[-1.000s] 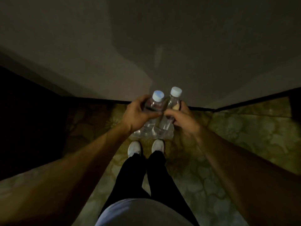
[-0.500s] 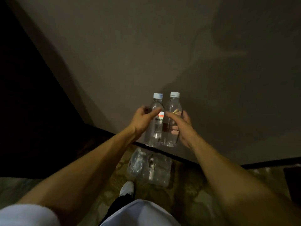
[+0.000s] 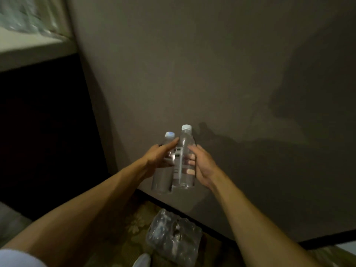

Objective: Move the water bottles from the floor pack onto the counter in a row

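Two clear water bottles with pale caps are held side by side in front of the wall. My left hand (image 3: 159, 155) grips the left bottle (image 3: 161, 178) around its upper body. My right hand (image 3: 200, 162) grips the right bottle (image 3: 185, 160), which stands slightly higher. Both bottles are upright and touch each other. Below them, the crumpled plastic floor pack (image 3: 173, 239) lies on the patterned carpet near the wall base. The pale counter (image 3: 28, 49) shows at the upper left, blurred, with several clear bottles (image 3: 25, 18) on it.
A plain grey wall (image 3: 212, 74) fills most of the view, with a dark baseboard (image 3: 221, 234) along its foot. A dark cabinet front (image 3: 44, 132) drops below the counter on the left. My white shoe (image 3: 141, 261) is beside the floor pack.
Both hands have lifted the two bottles up from the floor pack. The view has swung up and left, bringing the counter into sight at the upper left.
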`<state>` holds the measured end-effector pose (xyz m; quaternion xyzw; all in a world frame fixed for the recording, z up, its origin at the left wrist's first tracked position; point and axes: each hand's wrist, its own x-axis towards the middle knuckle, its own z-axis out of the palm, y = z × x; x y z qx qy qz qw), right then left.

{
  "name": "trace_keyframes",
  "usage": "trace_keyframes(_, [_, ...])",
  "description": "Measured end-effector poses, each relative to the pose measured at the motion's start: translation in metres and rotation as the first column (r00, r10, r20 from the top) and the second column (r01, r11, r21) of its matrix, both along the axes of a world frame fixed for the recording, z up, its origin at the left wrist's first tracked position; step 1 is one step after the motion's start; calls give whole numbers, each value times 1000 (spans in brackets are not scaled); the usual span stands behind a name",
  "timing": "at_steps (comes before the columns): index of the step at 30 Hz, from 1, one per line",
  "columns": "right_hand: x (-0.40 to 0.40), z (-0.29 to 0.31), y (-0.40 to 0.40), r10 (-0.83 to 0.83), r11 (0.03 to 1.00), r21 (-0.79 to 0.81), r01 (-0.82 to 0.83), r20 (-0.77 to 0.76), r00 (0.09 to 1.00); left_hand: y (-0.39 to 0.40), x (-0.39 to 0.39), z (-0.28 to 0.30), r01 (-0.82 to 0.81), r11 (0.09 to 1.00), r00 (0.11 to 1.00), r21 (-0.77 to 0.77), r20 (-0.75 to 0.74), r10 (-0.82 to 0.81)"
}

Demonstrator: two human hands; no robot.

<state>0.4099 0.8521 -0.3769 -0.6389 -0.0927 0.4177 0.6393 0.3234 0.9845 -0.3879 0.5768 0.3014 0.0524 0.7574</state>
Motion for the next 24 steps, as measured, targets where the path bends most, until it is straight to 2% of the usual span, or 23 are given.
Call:
trace_keyframes(2, [-6,7,1,28,996,81,-28,3,1000,1,-13,11,-16,1000,1000,-12,-6,16])
trace_keyframes(7, [-33,36,16,8,992,129,-11,25,1000,12,-44,48,-73,997,997,40,11,73])
trace_keyframes(11, [-54,57,33,34,983,180,-32,-8,999,23,-67,84,-133,985,986,112,112,121])
trace_keyframes(15, [-71,89,54,161,958,248,-144,-49,986,35,-98,114,-204,966,962,158,215,168])
trace_keyframes(19, [-91,113,82,327,919,263,-292,-99,940,51,-133,128,-188,975,962,116,220,160])
trace_keyframes(24, [-126,126,109,369,901,268,-340,-67,927,67,-173,131,-318,928,927,194,269,261])
